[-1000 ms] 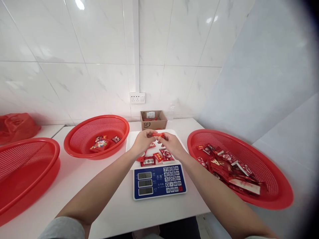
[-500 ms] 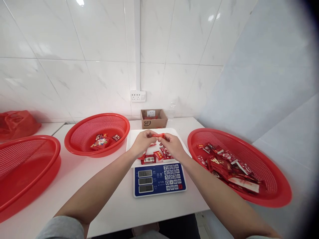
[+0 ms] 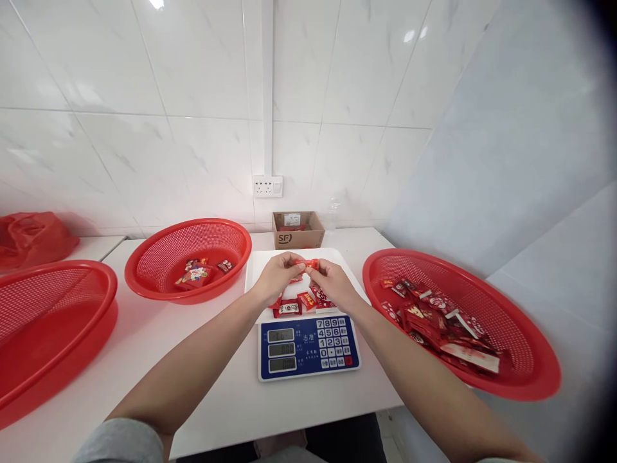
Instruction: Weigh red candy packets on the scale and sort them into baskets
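Going left to right, at center of frame: pinching the left end of a small red packet [image 3: 311,263] between thumb and fingers of the left hand [image 3: 276,275]; pinching its right end likewise with the right hand [image 3: 333,279]. Holding it roughly level, above the white tray [image 3: 257,269] of the blue-fronted scale [image 3: 309,347].

To handle it well, as a judgement: at the left end, press lightly to avoid crumpling the wrapper. Across the middle, hold straight, without twisting. At the right end, match the pressure of the other side; avoid uneven pulling, or risk tearing. Don't lean wrists on the tray, or risk disturbing the display.

On looks: mostly covered by fingers at the left end; bright red and narrow across the middle; partly covered again at the right. Too small to read any print; can't tell whether sealed or open. Similar in color to those lying lower on the tray, left to right: a dark red packet with a white label [image 3: 288,308], a red-and-yellow packet [image 3: 307,299], a red-and-white packet [image 3: 324,298].
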Available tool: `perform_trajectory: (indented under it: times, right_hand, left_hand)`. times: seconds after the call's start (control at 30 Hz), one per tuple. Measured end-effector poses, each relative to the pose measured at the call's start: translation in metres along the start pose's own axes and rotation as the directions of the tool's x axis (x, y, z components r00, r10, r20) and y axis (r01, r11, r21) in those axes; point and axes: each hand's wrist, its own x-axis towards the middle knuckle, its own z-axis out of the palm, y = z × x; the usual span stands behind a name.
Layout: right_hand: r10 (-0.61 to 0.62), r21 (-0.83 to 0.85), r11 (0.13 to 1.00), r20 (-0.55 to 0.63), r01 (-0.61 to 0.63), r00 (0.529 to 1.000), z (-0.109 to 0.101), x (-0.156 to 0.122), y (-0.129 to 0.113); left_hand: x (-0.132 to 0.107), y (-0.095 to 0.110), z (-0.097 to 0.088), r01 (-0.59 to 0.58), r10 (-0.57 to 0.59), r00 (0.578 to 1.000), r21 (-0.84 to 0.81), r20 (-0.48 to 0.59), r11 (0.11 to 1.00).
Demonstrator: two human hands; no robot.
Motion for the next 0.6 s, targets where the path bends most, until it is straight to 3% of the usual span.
perform_trajectory:
  times: [0.3, 0.47, 0.6]
  right_hand:
    - [-0.101, -0.103, 0.990, 0.004, 0.101, 0.995, -0.003, 0.000, 0.003]
    - [-0.190, -0.075, 0.979, 0.021, 0.191, 0.981, -0.004, -0.003, -0.004]
    - [-0.195, -0.058, 0.979, 0.041, 0.197, 0.980, -0.005, -0.004, -0.005]
  left_hand:
    - [-0.008, 0.000, 0.007, -0.007, 0.007, 1.000, -0.014, 0.030, 1.000]
    - [-0.012, 0.004, 0.011, -0.016, 0.017, 0.999, -0.033, 0.050, 0.999]
    - [-0.012, 0.005, 0.011, -0.019, 0.021, 0.999, -0.039, 0.038, 0.999]
